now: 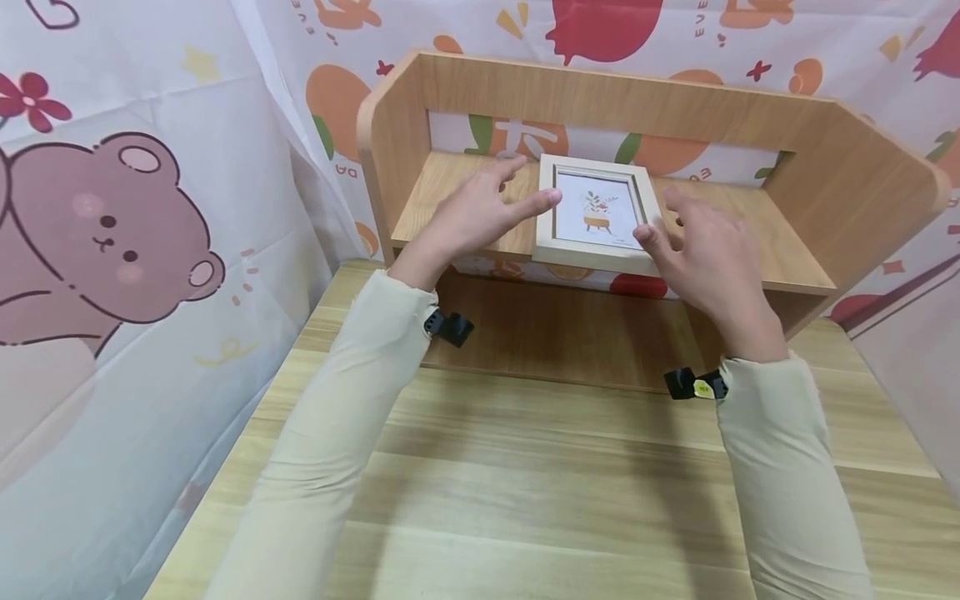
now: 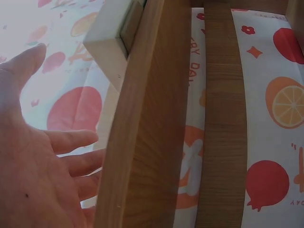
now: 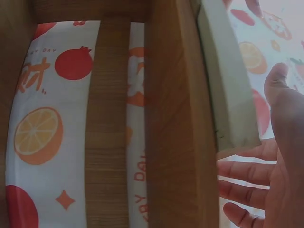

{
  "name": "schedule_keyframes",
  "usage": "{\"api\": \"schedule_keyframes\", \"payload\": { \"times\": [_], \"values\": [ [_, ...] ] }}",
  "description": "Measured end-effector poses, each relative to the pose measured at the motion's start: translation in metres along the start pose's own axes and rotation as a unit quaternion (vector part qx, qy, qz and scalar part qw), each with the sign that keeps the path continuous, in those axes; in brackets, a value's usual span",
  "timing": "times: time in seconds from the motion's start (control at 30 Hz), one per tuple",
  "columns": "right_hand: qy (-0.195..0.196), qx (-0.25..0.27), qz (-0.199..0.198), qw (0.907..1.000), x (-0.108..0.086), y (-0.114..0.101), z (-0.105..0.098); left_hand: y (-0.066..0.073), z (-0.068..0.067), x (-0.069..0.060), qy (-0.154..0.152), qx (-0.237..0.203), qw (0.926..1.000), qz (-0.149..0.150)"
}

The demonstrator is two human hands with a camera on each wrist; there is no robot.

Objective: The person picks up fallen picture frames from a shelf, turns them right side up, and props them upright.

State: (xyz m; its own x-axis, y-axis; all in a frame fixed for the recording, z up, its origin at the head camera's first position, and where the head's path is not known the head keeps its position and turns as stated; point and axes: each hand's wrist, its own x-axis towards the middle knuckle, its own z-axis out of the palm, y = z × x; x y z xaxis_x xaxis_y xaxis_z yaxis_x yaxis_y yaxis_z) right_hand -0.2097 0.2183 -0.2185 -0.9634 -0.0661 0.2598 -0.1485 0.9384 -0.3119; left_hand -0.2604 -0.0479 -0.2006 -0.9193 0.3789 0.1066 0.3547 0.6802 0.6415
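Observation:
A cream picture frame (image 1: 550, 225) with a small plant print lies flat on the upper board of a wooden shelf unit (image 1: 795, 237), its near edge at the board's front edge. To its left is the left hand (image 1: 480, 208), fingers spread and the thumb pointing toward the frame; the left wrist view shows a gap between that hand (image 2: 47, 152) and the frame (image 2: 107, 42). On the other side is the right hand (image 1: 708, 254), its thumb by the frame's lower right corner. In the right wrist view the right hand (image 3: 280, 156) has relaxed fingers beside the frame (image 3: 228, 85); contact is unclear.
The shelf unit's side panels (image 1: 393, 142) rise at both ends, with a lower compartment (image 1: 555, 329) under the board. It stands on a light wooden table (image 1: 525, 483). Patterned cloth (image 1: 480, 33) hangs behind, and a bear-print cloth (image 1: 112, 225) at the left.

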Motion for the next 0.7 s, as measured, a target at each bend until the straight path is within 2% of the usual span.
{"api": "schedule_keyframes", "payload": {
  "times": [0.17,0.47,0.7],
  "values": [
    [-0.005,0.000,0.005,1.0000,0.004,0.003,0.006,-0.006,0.002,0.004,-0.012,-0.018,0.9998,-0.002],
    [-0.028,0.027,0.020,0.9991,0.009,0.005,0.006,-0.012,0.006,0.010,-0.014,-0.030,0.9994,-0.007],
    [-0.051,0.080,0.008,0.9954,0.008,0.016,0.004,-0.017,0.009,0.014,-0.033,0.000,0.9994,-0.005]
  ]
}}
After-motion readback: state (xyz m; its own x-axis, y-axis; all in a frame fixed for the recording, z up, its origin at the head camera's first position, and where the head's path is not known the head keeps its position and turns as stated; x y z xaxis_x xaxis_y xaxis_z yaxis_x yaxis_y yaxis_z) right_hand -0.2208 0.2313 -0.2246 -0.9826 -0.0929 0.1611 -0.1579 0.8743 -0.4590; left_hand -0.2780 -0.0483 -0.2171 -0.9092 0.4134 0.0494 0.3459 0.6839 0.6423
